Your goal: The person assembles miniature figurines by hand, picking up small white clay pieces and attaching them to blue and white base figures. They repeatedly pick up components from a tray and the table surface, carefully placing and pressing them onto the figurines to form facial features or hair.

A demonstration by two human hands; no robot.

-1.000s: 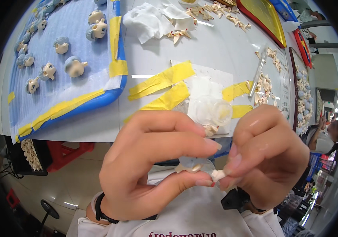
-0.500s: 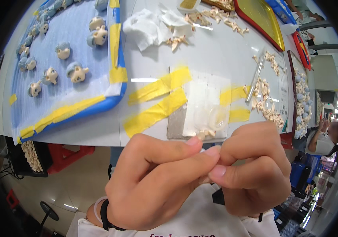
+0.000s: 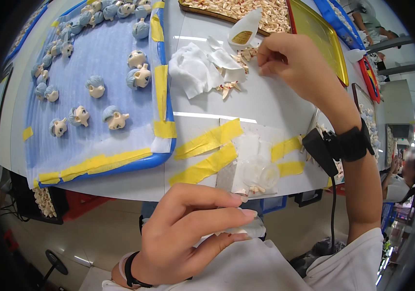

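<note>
My left hand (image 3: 193, 233) is near the table's front edge, palm turned inward. Its fingers are bent but apart, and I see nothing held between them. Close beyond its fingertips, several small peach-coloured pieces (image 3: 256, 189) lie beside a clear round cup (image 3: 268, 174) on a white pad (image 3: 249, 155). My right hand (image 3: 285, 58) reaches to the far side, fingers curled in a pinch beside a row of small peach-coloured pieces (image 3: 242, 60). Whatever its fingertips hold is hidden. A white squeeze bottle (image 3: 246, 28) and crumpled white tissue (image 3: 193, 70) are nearby.
A blue-rimmed tray (image 3: 168, 114) at left holds several blue-haired doll heads (image 3: 115, 118) on a foam sheet. Far back are a tray of peach-coloured pieces (image 3: 265, 14) and a gold tray (image 3: 314, 34). Yellow tape (image 3: 207, 140) flanks the pad. A black device with a cable (image 3: 321, 148) sits on my right wrist.
My hands were together at the table's front edge. The right has moved away to the far pieces; the left has stayed near, its fingers now spread. The whole view has shifted.
</note>
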